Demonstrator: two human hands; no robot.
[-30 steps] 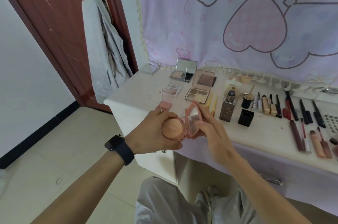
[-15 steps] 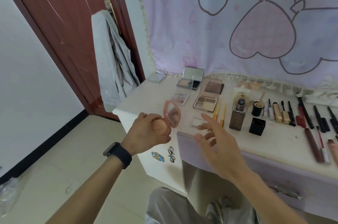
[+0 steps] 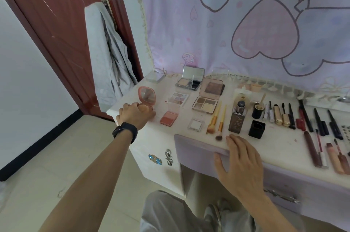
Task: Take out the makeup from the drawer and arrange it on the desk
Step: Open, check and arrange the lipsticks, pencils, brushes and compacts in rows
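Observation:
My left hand (image 3: 134, 115) grips the base of a pink round compact (image 3: 146, 97) at the desk's left end; its mirrored lid stands open and upright. The compact sits on or just above the white desk top (image 3: 265, 142). My right hand (image 3: 239, 163) lies with straight fingers over the front edge of the desk, above the lilac drawer front (image 3: 197, 151). Laid out on the desk are a pink blush pan (image 3: 168, 118), open eyeshadow palettes (image 3: 206, 102), two brushes (image 3: 216, 118), a foundation bottle (image 3: 237, 117) and a row of mascaras and lip pencils (image 3: 306, 120).
A dark red door (image 3: 56, 29) with a grey garment (image 3: 108, 55) hung on its handle stands left of the desk. A lilac curtain (image 3: 246, 23) hangs behind. The drawer handle (image 3: 282, 195) shows at lower right. My knees are under the desk; tiled floor lies to the left.
My right hand let go of the compact and came to rest on the desk's front edge. My left hand carried the open compact away from me, to the desk's left end.

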